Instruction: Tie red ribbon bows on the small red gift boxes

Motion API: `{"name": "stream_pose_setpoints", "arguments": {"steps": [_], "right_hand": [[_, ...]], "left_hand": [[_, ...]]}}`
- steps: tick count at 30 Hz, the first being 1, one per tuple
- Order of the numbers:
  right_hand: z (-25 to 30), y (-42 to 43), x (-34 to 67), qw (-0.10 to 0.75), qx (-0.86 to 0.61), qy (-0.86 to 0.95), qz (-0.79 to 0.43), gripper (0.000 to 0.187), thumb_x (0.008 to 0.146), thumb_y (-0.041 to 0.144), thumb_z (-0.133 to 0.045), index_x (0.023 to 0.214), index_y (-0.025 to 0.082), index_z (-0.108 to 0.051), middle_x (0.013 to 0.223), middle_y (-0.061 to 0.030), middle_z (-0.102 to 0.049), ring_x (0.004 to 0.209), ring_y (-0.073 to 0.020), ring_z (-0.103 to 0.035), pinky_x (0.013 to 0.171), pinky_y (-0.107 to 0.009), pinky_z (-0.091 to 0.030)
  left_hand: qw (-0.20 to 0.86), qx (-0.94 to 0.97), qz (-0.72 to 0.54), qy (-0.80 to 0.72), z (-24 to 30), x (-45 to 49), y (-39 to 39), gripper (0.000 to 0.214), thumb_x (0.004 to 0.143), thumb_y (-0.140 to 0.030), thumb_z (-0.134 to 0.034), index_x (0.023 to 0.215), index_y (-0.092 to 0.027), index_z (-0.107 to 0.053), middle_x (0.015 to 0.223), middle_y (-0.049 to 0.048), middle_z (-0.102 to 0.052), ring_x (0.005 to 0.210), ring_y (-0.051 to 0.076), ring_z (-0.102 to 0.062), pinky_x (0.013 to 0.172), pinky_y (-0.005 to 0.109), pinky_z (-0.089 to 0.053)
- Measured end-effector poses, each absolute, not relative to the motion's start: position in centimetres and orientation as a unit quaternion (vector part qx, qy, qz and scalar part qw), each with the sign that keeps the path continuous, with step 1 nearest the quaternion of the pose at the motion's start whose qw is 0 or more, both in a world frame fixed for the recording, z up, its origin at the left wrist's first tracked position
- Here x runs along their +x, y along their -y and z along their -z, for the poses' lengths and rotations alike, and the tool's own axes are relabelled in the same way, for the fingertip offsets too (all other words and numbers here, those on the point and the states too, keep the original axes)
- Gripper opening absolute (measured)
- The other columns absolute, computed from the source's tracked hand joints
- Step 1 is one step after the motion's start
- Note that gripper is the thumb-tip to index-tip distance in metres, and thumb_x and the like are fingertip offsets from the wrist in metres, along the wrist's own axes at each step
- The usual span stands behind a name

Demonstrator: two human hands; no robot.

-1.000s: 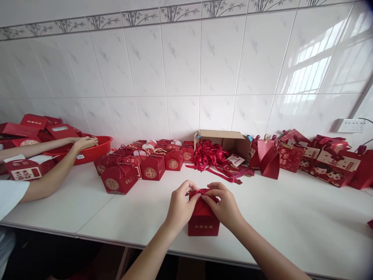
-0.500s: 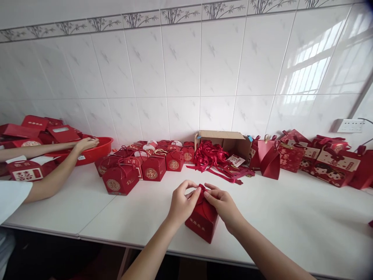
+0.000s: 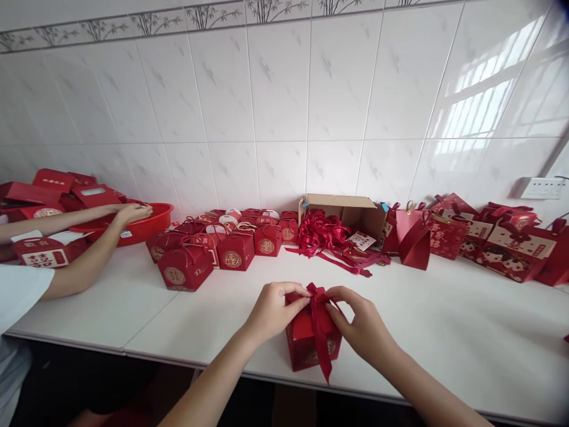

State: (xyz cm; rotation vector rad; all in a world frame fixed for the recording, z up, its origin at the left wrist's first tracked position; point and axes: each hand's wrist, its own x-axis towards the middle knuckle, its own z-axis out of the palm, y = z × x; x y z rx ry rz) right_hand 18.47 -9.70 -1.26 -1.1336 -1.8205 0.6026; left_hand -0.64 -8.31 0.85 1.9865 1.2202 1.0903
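A small red gift box [image 3: 302,347] with a gold emblem stands upright near the table's front edge. On its top sits a bow of red ribbon [image 3: 320,341], one tail hanging down the front face past the box's lower edge. From the left, my left hand [image 3: 280,308] pinches the ribbon beside the knot between thumb and fingertips. My right hand [image 3: 355,311] pinches a loop of the same ribbon on the other side. The fingertips partly cover the knot.
Several finished red boxes [image 3: 186,267] stand at left. Behind lie a heap of red ribbons [image 3: 322,234] and a cardboard box [image 3: 342,201]. Red gift bags [image 3: 414,243] line the right. At far left a co-worker's hands [image 3: 131,212] reach into a red basin [image 3: 155,222].
The gift box has turned, so its emblem face and the hanging ribbon tail now show at the front. Both my hands stay at the top, the right slightly farther right.
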Motion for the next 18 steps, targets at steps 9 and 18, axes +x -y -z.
{"name": "stream_pose_setpoints", "arguments": {"steps": [9, 18], "right_hand": [[-4.3, 10.7, 20.2, 0.206, -0.484, 0.792, -0.31, 0.045, 0.072, 0.04, -0.067, 0.113, 0.024, -0.058, 0.075, -0.001, -0.069, 0.069, -0.02, -0.063, 0.063, -0.03, -0.046], [-3.6, 5.3, 18.5, 0.265, -0.375, 0.761, -0.459, 0.027, 0.078, 0.044, -0.062, 0.076, 0.018, -0.056, 0.073, -0.0013, -0.063, 0.064, -0.0143, -0.058, 0.056, -0.025, -0.043]], "left_hand": [[0.235, 0.778, -0.36, -0.458, -2.7, -0.6, 8.6, 0.015, 0.076, -0.018, -0.06, 0.082, -0.023, -0.073, 0.092, 0.0021, -0.072, 0.089, 0.018, -0.065, 0.082, 0.027, -0.049], [0.217, 0.826, -0.281, -0.438, -4.6, -0.8, 8.4, 0.016, 0.076, -0.019, -0.056, 0.08, -0.022, -0.072, 0.082, 0.0013, -0.071, 0.079, 0.017, -0.064, 0.074, 0.026, -0.048]]}}
